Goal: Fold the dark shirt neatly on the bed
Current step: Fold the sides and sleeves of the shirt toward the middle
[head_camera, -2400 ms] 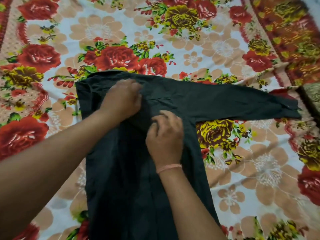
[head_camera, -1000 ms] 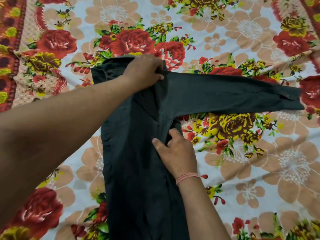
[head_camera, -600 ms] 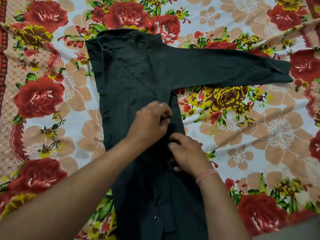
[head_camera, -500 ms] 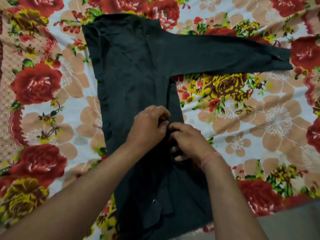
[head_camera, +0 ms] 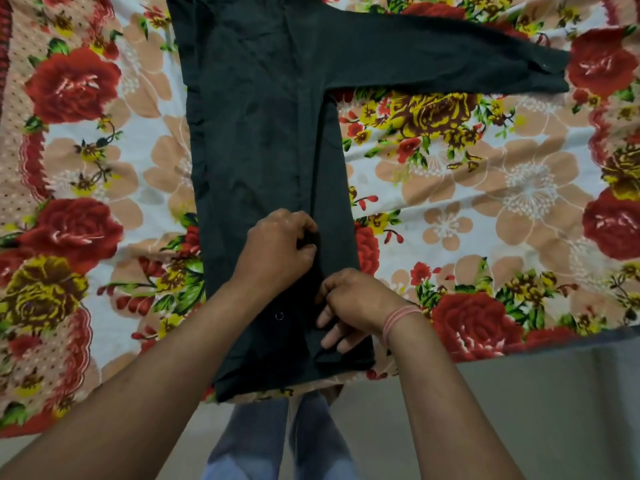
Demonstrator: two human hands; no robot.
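Occlusion note: dark shirt (head_camera: 263, 150) is running off the top edge.
Its upper part is lying out of frame; left hand (head_camera: 277, 247) fingertips are curling out of sight into the fabric.

Bare left forearm (head_camera: 138, 386), bare right forearm (head_camera: 446, 403), pinkish thread band (head_camera: 401, 316) — a few strands — at the wrist of the right hand (head_camera: 356, 301), pale blue-grey trousers (head_camera: 277, 441) — possibly jeans, blurred.

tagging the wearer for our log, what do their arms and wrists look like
Left forearm and right forearm are bare, with no sleeves or gloves in view. A pinkish thread band, wound in a few strands, circles the right wrist.
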